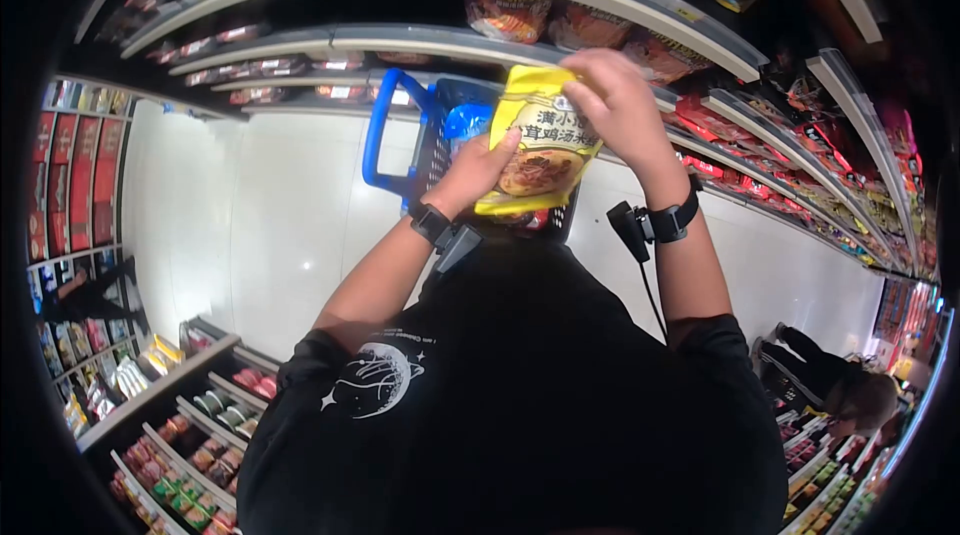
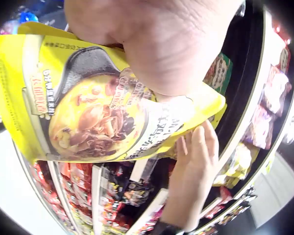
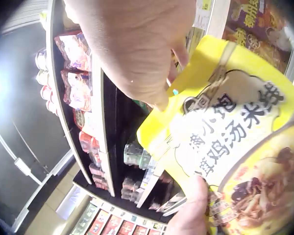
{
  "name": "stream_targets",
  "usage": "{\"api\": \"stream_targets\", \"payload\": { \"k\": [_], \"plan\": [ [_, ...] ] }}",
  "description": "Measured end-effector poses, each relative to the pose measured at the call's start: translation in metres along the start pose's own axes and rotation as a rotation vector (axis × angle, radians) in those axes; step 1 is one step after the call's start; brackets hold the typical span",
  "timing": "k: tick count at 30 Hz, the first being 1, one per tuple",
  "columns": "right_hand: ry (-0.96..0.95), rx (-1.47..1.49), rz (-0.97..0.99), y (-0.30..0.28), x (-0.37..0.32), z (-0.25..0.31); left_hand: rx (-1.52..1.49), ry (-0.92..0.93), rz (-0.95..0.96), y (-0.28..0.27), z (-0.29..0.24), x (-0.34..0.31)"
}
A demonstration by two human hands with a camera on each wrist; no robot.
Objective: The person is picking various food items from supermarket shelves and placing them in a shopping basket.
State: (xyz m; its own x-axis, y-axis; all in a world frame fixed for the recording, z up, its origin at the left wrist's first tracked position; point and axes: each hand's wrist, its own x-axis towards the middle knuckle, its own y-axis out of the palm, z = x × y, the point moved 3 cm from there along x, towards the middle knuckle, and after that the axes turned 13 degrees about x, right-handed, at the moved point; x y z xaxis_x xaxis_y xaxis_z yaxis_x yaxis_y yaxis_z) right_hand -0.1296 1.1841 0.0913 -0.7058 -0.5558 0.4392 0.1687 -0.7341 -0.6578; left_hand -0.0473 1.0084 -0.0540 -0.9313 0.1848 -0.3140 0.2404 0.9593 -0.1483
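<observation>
A yellow bag of rice noodles (image 1: 545, 150), with dark Chinese lettering and a picture of a bowl, is held up in front of the body. My left hand (image 1: 482, 170) grips its left edge, thumb on the printed front and the other fingers hidden behind. At the upper right corner of the bag is my right hand (image 1: 615, 100), its fingertips right at the edge. In the left wrist view, the fingers of that right hand (image 2: 193, 161) look fairly straight and loose against the edge. The bag's front is turned upward, lettering towards the head.
Below the bag stands a shopping basket (image 1: 437, 135) with a blue handle (image 1: 372, 130) and a blue packet (image 1: 466, 123) inside. Shelves (image 1: 420, 40) of packaged food curve ahead and to the right. A person in dark clothes (image 1: 815, 375) is at the lower right.
</observation>
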Motion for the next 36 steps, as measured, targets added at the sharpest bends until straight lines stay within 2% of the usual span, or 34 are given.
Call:
{"api": "stream_targets", "payload": {
  "k": [2,4,6,8,10,12,14,16,18,20,21,22,24,26,28,30,33,34,35,36],
  "plan": [
    [0.055,-0.14,-0.295,-0.009,-0.008,0.011,-0.292,0.014,-0.017,-0.007,-0.003,-0.002],
    [0.324,0.095,-0.433,-0.004,-0.038,-0.01,-0.475,-0.006,0.04,-0.014,-0.012,-0.007],
    [0.691,0.58,-0.362,0.023,-0.079,-0.036,-0.672,-0.077,0.15,-0.022,-0.033,-0.019],
    [0.792,1.068,-0.191,0.044,-0.095,-0.015,-0.763,-0.042,0.198,-0.027,-0.038,-0.021],
    [0.835,1.121,-0.129,0.059,-0.106,-0.007,-0.77,-0.008,0.202,-0.031,-0.036,-0.018],
    [0.975,1.107,-0.02,0.059,-0.102,0.006,-0.719,-0.048,0.207,-0.035,-0.041,-0.018],
    [0.87,1.267,-0.065,0.066,-0.102,0.006,-0.662,-0.077,0.203,-0.036,-0.053,-0.02],
    [0.865,1.426,-0.125,0.068,-0.104,0.002,-0.622,-0.042,0.238,-0.038,-0.067,-0.019],
    [0.893,1.514,-0.202,0.067,-0.105,-0.003,-0.578,0.061,0.216,-0.039,-0.079,-0.02],
    [0.748,1.612,-0.246,0.056,-0.098,-0.024,-0.515,0.187,0.128,-0.042,-0.088,-0.021],
    [0.733,1.535,-0.267,0.038,-0.088,-0.033,-0.439,0.2,0.102,-0.046,-0.092,-0.026],
    [0.718,1.461,-0.289,0.017,-0.075,-0.04,-0.317,0.205,0.038,-0.055,-0.08,-0.025],
    [0.574,1.254,-0.273,-0.039,-0.034,-0.035,0.081,0.209,-0.152,-0.075,-0.038,-0.026],
    [0.507,0.808,-0.242,-0.089,0.002,-0.049,0.47,0.186,-0.372,-0.09,0.013,-0.042],
    [0.216,0.469,-0.268,-0.13,0.037,-0.028,0.638,0.076,-0.461,-0.098,0.069,-0.069],
    [0.069,0.166,-0.264,-0.149,0.066,-0.031,0.534,0.012,-0.512,-0.097,0.138,-0.1],
    [-0.123,0.099,-0.371,-0.156,0.094,-0.062,0.31,-0.447,-0.57,-0.086,0.257,-0.156],
    [-0.041,0.131,-0.387,-0.155,0.1,-0.078,0.247,-0.59,-0.611,-0.078,0.286,-0.18],
    [-0.011,0.198,-0.416,-0.15,0.106,-0.102,0.816,-0.409,-0.336,-0.078,0.351,-0.199],
    [0.019,0.266,-0.445,-0.145,0.11,-0.129,1.383,-0.132,-0.209,-0.072,0.385,-0.217]
  ]
}}
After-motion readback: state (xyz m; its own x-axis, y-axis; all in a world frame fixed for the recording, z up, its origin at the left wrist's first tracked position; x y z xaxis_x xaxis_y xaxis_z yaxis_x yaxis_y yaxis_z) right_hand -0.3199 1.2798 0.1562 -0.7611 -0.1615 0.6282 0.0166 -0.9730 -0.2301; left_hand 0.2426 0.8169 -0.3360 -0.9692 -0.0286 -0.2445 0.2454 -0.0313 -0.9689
